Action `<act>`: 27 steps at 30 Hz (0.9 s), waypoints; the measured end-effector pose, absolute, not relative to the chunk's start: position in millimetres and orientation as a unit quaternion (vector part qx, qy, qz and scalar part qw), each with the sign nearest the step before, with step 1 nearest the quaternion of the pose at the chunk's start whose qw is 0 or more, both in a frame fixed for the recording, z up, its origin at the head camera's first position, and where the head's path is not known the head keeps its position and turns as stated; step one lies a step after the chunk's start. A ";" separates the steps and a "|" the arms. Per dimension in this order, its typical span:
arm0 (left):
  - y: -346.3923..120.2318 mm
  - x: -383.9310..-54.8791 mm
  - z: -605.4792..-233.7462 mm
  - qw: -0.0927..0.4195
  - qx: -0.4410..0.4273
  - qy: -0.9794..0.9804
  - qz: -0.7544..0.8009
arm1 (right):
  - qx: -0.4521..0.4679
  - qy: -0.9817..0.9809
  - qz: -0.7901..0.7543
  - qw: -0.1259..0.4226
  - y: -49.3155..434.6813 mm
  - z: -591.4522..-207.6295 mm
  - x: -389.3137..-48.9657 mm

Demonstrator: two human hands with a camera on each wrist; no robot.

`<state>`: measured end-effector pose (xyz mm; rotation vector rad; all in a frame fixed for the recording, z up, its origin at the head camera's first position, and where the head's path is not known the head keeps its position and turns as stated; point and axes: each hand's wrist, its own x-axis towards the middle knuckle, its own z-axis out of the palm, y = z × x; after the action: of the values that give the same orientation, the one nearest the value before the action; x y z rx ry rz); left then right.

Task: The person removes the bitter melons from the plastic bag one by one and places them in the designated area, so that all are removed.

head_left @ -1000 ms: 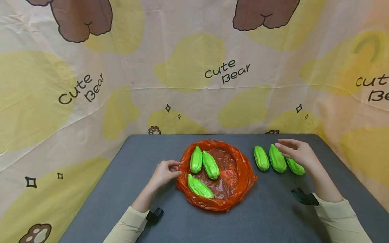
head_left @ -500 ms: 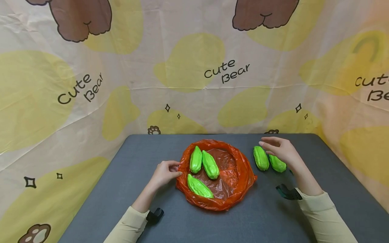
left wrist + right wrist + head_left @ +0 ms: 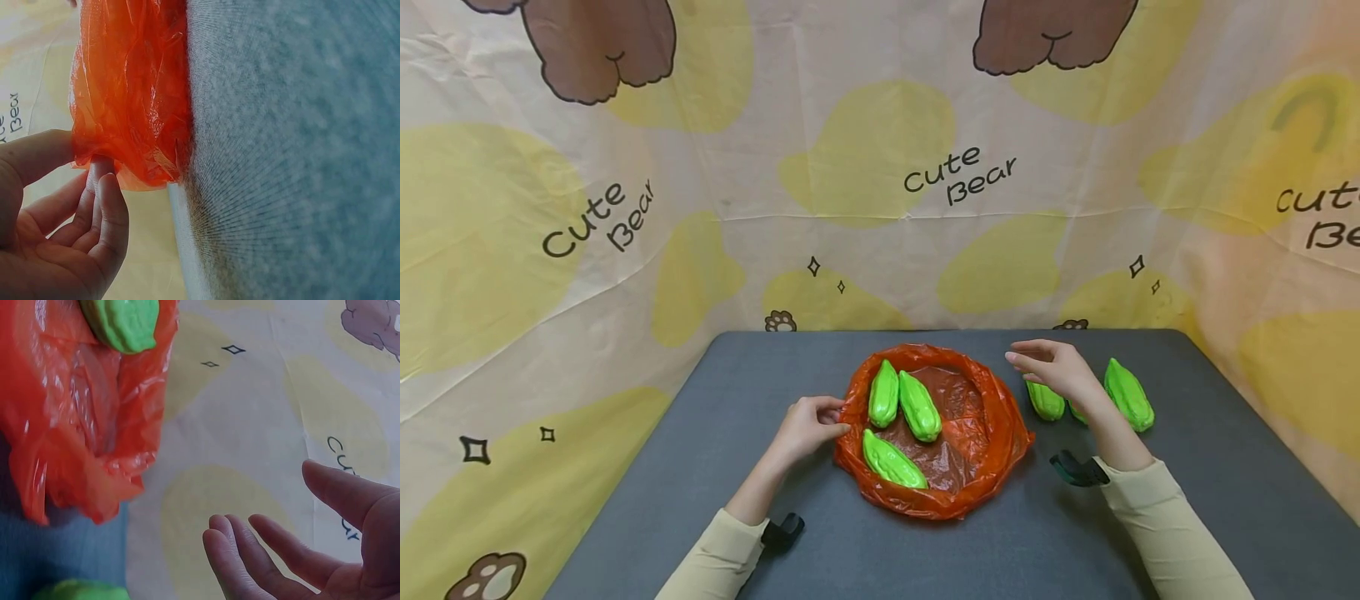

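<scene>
A red-orange plastic bag point(image 3: 1011, 433) stands with its rim rolled outward and its mouth facing up. Inside lie three bright green, ridged, elongated vegetable-like pieces: one at the upper left point(image 3: 883, 395), one beside it point(image 3: 921, 407) and one near the front point(image 3: 893, 460). My left hand point(image 3: 807, 429) pinches the bag's left rim between thumb and fingers, clearly seen on the bag point(image 3: 131, 94) in the left wrist view. My right hand point(image 3: 1056, 367) hovers with nothing in it over a green piece point(image 3: 1045, 402) right of the bag, partly hiding it. Another piece is mostly covered by that hand and forearm.
A further green piece point(image 3: 1129, 396) lies on the grey table point(image 3: 985, 558), right of my right forearm. Behind the table hangs a patterned cloth point(image 3: 865, 183), close to its back edge. Both wrists wear dark straps.
My right hand has moved left across the row of green pieces, toward the bag. The rightmost piece is uncovered, the leftmost partly hidden. My left hand and the bag stay in place.
</scene>
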<state>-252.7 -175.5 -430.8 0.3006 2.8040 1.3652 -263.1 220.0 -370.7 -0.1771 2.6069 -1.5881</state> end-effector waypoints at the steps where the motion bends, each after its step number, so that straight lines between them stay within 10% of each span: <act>1: -175.5 -252.6 -430.7 0.005 0.096 0.895 0.435 | -0.060 0.852 -0.519 0.043 217.8 -371.4 -264.3; 27: -176.3 -253.9 -430.1 0.006 0.094 0.895 0.436 | -0.057 0.838 -0.537 0.078 154.3 -388.1 -294.4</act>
<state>-253.9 -176.3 -430.1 0.2944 2.8004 1.3652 -294.4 154.3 -388.1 -0.1722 2.5112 -1.6070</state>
